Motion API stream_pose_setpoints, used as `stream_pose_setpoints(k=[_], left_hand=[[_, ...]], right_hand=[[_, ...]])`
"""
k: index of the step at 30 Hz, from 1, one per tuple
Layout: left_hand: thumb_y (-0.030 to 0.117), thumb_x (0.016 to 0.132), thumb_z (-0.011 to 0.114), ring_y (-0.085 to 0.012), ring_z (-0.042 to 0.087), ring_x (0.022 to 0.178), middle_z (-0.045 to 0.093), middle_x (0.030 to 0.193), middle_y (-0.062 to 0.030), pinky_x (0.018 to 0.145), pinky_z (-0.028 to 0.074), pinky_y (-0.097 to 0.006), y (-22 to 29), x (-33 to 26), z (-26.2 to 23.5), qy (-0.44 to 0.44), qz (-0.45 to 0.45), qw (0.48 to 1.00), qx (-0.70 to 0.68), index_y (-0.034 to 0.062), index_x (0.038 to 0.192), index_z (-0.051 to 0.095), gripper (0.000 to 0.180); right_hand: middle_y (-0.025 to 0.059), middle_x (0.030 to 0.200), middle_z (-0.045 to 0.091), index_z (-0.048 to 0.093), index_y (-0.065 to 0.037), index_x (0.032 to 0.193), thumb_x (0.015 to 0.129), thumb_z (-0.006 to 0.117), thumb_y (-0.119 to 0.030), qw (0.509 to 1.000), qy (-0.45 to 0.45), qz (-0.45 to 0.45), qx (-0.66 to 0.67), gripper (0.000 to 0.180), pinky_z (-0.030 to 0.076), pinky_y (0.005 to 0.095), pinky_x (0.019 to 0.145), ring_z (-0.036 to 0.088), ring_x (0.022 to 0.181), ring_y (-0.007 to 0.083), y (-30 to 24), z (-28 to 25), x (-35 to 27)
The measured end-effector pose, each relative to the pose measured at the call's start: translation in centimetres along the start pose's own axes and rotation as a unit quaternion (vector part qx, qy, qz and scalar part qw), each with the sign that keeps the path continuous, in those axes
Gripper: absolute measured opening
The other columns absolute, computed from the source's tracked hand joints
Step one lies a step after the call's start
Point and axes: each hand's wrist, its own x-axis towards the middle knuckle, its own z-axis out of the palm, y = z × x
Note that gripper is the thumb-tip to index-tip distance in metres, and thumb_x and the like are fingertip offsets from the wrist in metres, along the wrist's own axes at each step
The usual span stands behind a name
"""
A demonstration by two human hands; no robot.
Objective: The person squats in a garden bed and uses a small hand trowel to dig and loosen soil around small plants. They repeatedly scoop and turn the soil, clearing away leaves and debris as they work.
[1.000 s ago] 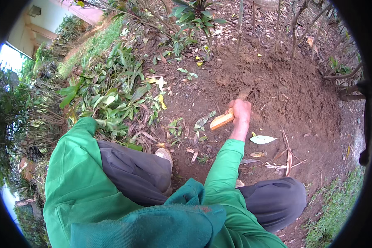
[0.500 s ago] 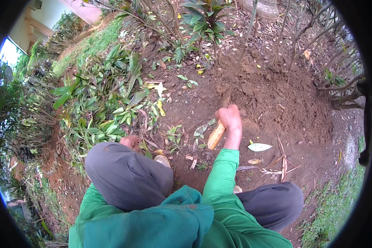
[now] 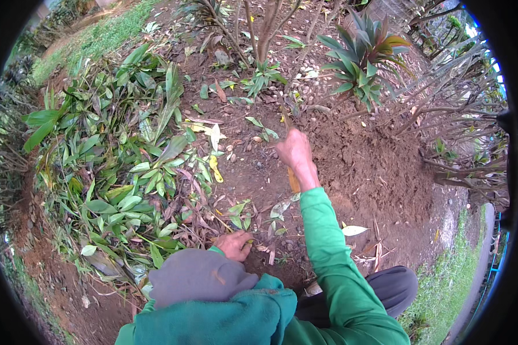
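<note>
My right hand [image 3: 296, 150] is wrapped round a wooden-handled tool [image 3: 294, 181]. Its pale yellow handle shows below my fist, and a thin brownish end points away toward the shrub stems. Most of the grip is hidden by my fingers. Low over the soil, beside my left knee, my left hand [image 3: 233, 246] has its fingers curled; whatever is in them is hidden. A big heap of cut green leaves [image 3: 129, 190] lies left of it, with a small leafy sprig [image 3: 239, 214] just beyond.
Loose dug soil [image 3: 362, 167] spreads right of my right hand. Shrub stems [image 3: 266, 34] and a broad-leaved plant [image 3: 360, 69] stand ahead. Bare branches [image 3: 460, 167] reach in from the right. Grass [image 3: 437, 293] borders a path at the lower right.
My view has shifted. My right hand has moved farther forward with the tool, its arm stretched out. My left hand has come out from beside the knee toward the middle.
</note>
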Motion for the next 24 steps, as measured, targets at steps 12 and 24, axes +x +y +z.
stream_pose_setpoints(k=[12,24], left_hand=[[0.021,0.076,0.062,-0.0321,0.062,0.084,0.061,0.097,-0.0118,0.073,0.051,-0.040,-0.8,0.2,-0.8,0.025,0.014,0.995,-0.095,0.0078,0.105,0.060,0.032],[0.019,0.075,0.065,-0.0286,0.063,0.079,0.063,0.092,-0.0124,0.070,0.051,-0.038,-1.2,0.2,-0.7,0.057,0.017,0.991,-0.118,0.0048,0.103,0.061,0.031]], right_hand=[[0.0317,0.091,0.061,0.061,0.012,0.093,0.071,0.055,-0.008,0.976,-0.204,-0.055,-0.053,0.031,0.048,0.0397,0.082,0.063,0.087,0.0385,-2.9,-1.4,2.7],[0.0245,0.081,0.065,0.063,0.008,0.082,0.065,0.060,-0.011,0.974,-0.072,-0.064,-0.204,0.026,0.054,0.0419,0.070,0.066,0.077,0.0362,-1.8,7.2,-3.2]])
